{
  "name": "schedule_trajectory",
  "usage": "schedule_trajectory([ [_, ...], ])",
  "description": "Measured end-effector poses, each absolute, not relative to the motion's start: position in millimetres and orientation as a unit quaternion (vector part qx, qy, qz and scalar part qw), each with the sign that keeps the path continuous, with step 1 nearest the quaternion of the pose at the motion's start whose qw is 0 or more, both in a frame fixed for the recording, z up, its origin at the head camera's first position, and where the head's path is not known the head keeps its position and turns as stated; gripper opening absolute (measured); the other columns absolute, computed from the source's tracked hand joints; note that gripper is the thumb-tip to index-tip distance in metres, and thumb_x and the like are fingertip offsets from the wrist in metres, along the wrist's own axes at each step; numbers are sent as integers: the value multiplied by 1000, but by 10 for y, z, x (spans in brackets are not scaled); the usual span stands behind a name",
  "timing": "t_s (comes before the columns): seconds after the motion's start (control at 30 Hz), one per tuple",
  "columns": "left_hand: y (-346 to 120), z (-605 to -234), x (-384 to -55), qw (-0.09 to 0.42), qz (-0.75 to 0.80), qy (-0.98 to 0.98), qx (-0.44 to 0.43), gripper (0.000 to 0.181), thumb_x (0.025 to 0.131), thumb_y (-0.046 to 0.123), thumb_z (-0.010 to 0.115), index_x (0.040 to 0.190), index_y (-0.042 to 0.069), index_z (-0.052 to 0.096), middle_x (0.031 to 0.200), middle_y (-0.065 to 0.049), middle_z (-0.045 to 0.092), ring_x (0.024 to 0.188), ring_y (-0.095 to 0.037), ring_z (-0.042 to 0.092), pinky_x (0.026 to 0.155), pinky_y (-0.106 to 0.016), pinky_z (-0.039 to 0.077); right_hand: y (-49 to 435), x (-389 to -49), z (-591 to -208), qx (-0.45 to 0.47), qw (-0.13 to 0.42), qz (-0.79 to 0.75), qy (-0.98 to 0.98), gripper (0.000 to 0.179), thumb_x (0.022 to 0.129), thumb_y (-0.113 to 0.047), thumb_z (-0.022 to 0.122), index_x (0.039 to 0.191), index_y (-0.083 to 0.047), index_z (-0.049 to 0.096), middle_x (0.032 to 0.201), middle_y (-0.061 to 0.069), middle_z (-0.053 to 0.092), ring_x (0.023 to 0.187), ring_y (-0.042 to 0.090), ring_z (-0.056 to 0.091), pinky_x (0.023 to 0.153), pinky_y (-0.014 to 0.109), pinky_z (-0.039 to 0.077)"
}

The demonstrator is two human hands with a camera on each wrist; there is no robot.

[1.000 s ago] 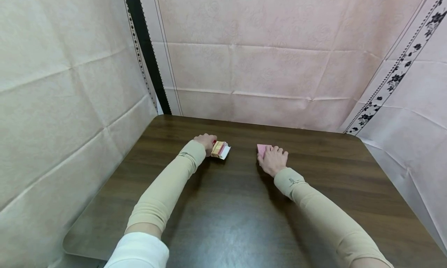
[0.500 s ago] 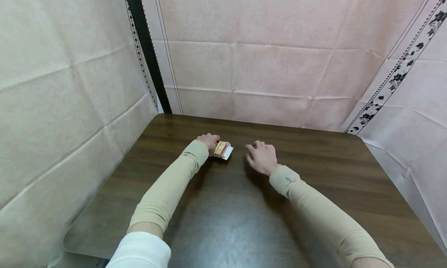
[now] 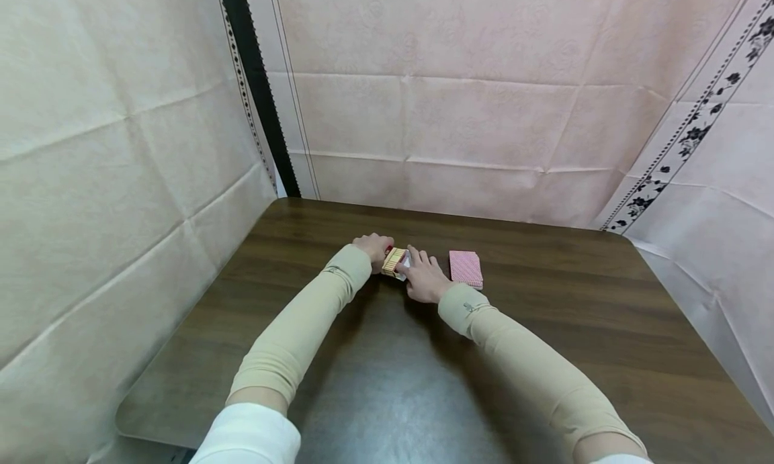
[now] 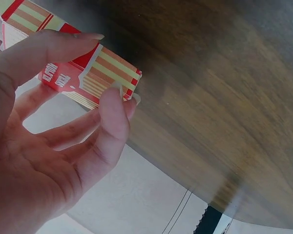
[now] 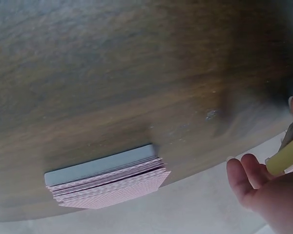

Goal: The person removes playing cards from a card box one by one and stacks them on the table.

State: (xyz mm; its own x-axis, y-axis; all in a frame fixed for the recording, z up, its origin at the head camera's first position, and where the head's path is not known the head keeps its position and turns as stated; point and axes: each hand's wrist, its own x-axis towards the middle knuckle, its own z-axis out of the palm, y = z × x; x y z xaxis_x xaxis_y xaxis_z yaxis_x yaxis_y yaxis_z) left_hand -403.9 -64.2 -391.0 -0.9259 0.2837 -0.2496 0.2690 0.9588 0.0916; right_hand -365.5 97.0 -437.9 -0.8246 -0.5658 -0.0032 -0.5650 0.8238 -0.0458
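Observation:
My left hand [image 3: 371, 250] grips a card box [image 3: 394, 259] striped in red, yellow and tan. Its thumb lies along one side and fingertips hold the opposite edge in the left wrist view, where the red and striped faces of the card box [image 4: 107, 73] show. From the other side, my right hand [image 3: 426, 279] has its thumb and fingers at the box's white flap end. A yellow part of the box [image 5: 287, 157] shows between them in the right wrist view. Beside the right wrist lies a deck of pink-backed playing cards [image 3: 465, 268], slightly uneven at its edges, touched by neither hand.
Both hands work over a dark brown wooden table [image 3: 338, 397] with rounded corners. Pale cloth [image 3: 471, 115] hangs behind its far edge and along both sides. A black strip [image 3: 260, 88] runs down the cloth at the back left.
My right hand has let go of the card deck, leaving it on the table, and moved left to the box. My left hand has shifted slightly right with the box.

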Motion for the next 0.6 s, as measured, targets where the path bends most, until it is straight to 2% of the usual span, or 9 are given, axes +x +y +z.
schedule_trajectory([
  [0.27, -639, -3943, -4072, 131, 26, 981, 140, 41, 80, 8, 69, 117, 18, 55, 114, -10, 61, 94, -25, 56, 81, -43, 48, 1031, -3675, -4404, -291, 10, -30, 956, 48, 90, -13, 52, 136, -22, 52, 155, 26, 23, 136, 43, 32, 103, 56, 34],
  [0.47, -693, -3976, -4103, 134, 22, 982, 132, 39, 81, 8, 68, 116, 18, 55, 116, -10, 60, 96, -26, 56, 83, -44, 48, 1097, -3624, -4388, -307, -17, -52, 950, 51, 90, -13, 50, 140, -23, 49, 149, 28, 33, 131, 44, 38, 100, 57, 37],
  [0.6, -714, -3978, -4095, 137, 22, 981, 135, 39, 80, 7, 69, 115, 17, 55, 115, -10, 60, 96, -26, 56, 83, -44, 48, 1135, -3599, -4380, -321, -27, -70, 944, 52, 89, -13, 55, 141, -18, 50, 145, 28, 39, 129, 42, 41, 100, 56, 39],
])
